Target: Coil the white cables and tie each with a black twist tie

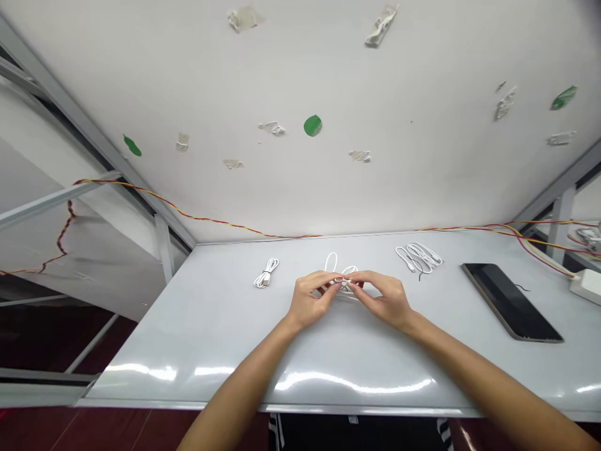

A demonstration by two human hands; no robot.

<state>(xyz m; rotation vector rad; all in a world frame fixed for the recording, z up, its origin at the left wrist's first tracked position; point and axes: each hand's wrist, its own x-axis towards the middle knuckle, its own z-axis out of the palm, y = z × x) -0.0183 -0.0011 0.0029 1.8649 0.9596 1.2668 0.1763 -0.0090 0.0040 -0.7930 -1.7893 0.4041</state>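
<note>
Left hand (310, 300) and right hand (385, 300) meet at centre table, wrists angled inward, both grasping. Thumbs and fingertips of each pinch a white cable (342, 283) from either side, the fingers curled and close together, hands almost touching. The cable is gathered in small loops between them; one narrow loop (331, 263) stands up at 12 o'clock from the fingers, and a second, shorter loop shows just right of it. Exact turns inside the grip are hidden by the fingers.

Forearms run back to the lower corners of the view, over the front edge of a glossy white table (282, 401).

At 10 o'clock, near the hands, lies a small tied bundle of white cable (266, 274). At 1 o'clock, farther off, sits a looser bunch of white cables (417, 258), a thin dark wire trailing from it. At 3 o'clock, well apart, lies a black tablet (509, 302) with a bronze-coloured edge, and past it, at the table's far right, a white plastic block (586, 287) with wires running in.

A twisted red-and-yellow wire (188, 213) runs along the table's back edge and on around the frame. Beyond it rises a white panel (312, 125) marked with torn tape scraps and green leaf-shaped stickers.
</note>
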